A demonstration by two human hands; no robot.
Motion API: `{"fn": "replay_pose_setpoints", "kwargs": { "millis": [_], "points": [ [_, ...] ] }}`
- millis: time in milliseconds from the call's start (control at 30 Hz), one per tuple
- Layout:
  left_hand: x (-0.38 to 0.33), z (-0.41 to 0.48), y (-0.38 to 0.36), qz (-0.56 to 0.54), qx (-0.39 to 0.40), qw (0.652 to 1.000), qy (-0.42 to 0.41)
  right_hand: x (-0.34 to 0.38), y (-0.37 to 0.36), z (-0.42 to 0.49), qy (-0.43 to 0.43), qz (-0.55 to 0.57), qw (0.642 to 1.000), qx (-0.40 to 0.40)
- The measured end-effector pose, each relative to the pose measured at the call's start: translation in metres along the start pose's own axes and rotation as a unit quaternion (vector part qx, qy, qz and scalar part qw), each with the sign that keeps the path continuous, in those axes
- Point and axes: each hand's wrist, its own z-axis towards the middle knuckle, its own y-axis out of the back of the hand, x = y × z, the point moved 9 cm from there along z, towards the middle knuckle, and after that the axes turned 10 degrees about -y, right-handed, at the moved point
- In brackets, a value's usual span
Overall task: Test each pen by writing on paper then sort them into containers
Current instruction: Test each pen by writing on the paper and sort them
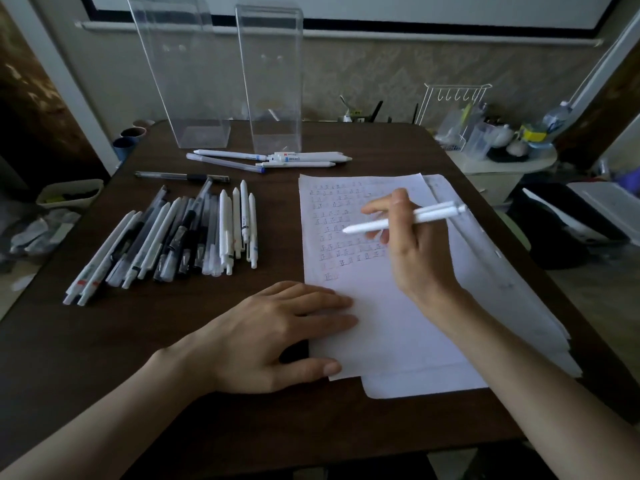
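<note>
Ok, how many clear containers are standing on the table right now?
2. The left container stands at the far edge of the table; the right container stands just beside it. None appears hidden.

I sit at a dark wooden bench (104, 341) in what looks like a room at home. There is patterned wallpaper (363, 74) at twelve o'clock. A small white cabinet (498, 181) at two o'clock is crowded with a teapot (502, 135), a water bottle (556, 121) and a wire rack (453, 95). Cups (131, 133) stand at ten o'clock.
</note>
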Motion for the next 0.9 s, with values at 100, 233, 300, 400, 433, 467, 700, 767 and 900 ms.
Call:
{"fn": "replay_pose_setpoints", "kwargs": {
  "millis": [100,233,300,400,433,467,700,767,900],
  "points": [
    [0.0,0.0,-0.003,0.008,0.012,1.0,0.0,-0.008,-0.018,-0.003,-0.066,0.055,0.992,0.09],
    [0.001,0.0,-0.008,-0.007,0.026,1.0,0.003,-0.017,-0.03,-0.004,-0.07,0.022,0.991,0.115],
    [0.002,0.0,-0.009,-0.01,0.026,1.0,0.005,-0.024,-0.03,-0.003,-0.086,0.002,0.99,0.116],
    [0.004,0.0,-0.009,0.005,0.013,1.0,0.0,-0.025,-0.03,-0.001,-0.081,-0.012,0.99,0.118],
    [0.005,0.0,-0.009,0.009,0.01,1.0,0.0,-0.025,-0.032,-0.001,-0.075,-0.016,0.99,0.121],
    [0.005,0.0,-0.01,0.013,0.007,1.0,0.0,-0.025,-0.033,-0.001,-0.069,-0.018,0.99,0.122],
    [0.007,0.0,-0.011,0.014,-0.001,1.0,0.001,-0.026,-0.036,-0.002,-0.043,-0.05,0.99,0.128],
    [0.007,0.0,-0.01,0.013,-0.001,1.0,0.001,-0.025,-0.035,-0.002,-0.043,-0.041,0.99,0.124],
    [0.007,0.0,-0.009,0.012,-0.005,1.0,0.001,-0.024,-0.036,-0.002,-0.043,-0.045,0.989,0.133]
  ]
}}
